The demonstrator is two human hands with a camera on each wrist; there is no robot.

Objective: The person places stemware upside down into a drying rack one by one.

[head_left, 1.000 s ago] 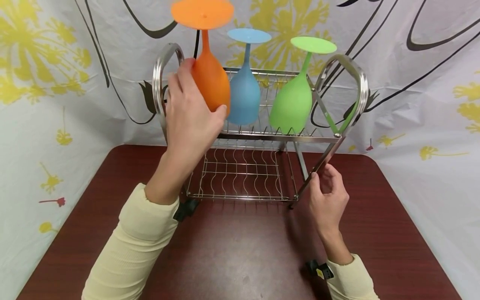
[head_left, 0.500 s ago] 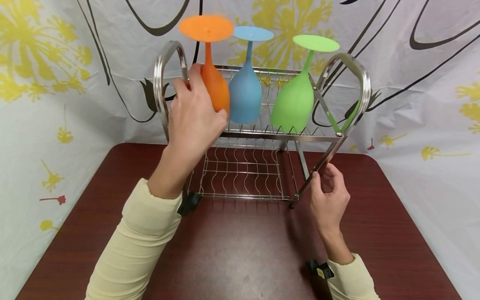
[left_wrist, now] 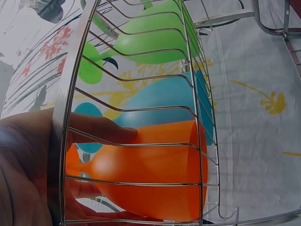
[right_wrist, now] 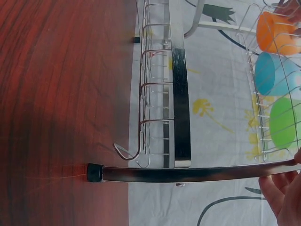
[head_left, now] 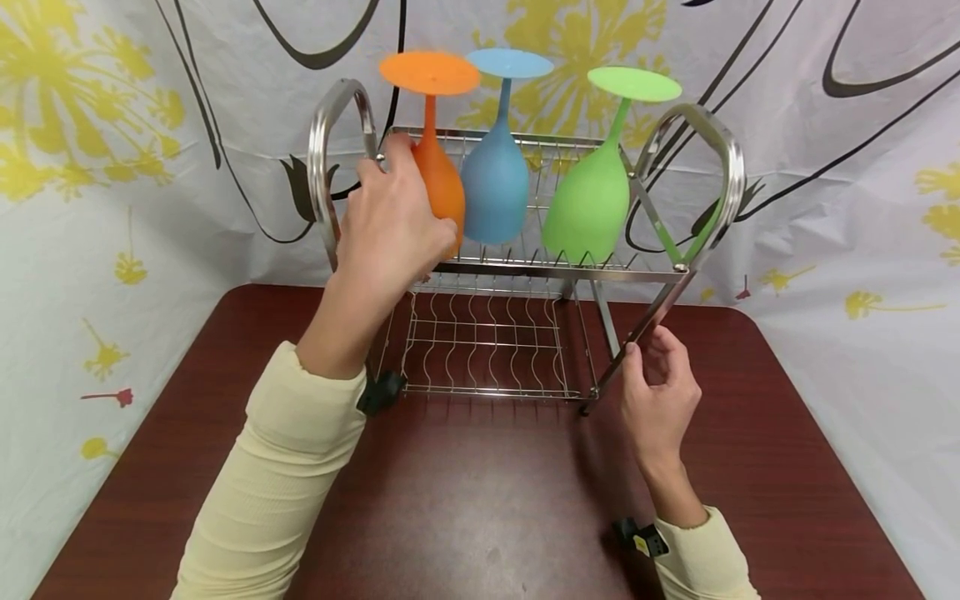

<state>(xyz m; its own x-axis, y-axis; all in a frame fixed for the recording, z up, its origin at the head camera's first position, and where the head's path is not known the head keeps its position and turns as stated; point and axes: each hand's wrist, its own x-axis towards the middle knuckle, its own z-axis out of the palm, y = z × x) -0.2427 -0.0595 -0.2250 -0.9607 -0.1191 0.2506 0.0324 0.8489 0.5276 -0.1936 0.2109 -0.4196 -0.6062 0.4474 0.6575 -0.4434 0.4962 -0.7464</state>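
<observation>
My left hand (head_left: 395, 212) grips the bowl of an upside-down orange wine glass (head_left: 442, 179) at the left end of the rack's upper tier. The left wrist view shows the orange glass (left_wrist: 146, 169) behind the wires, rim down, fingers round it. Close beside it stands an upturned blue wine glass (head_left: 495, 183), and farther right a green one (head_left: 588, 204), leaning a little. My right hand (head_left: 662, 396) pinches the right leg of the metal dish rack (head_left: 555, 272) between thumb and fingers; the right wrist view shows the fingers (right_wrist: 277, 188) at that leg.
The rack's lower wire tier (head_left: 483, 346) holds nothing that I can see. Curved metal handles (head_left: 318, 158) rise at both ends of the upper tier. Under the rack is a dark red table (head_left: 465, 500), with a patterned cloth (head_left: 847, 208) behind and at the sides.
The orange glass has come down into the upper tier and shifted slightly right, with my left hand still round it. My right hand stays on the rack's leg.
</observation>
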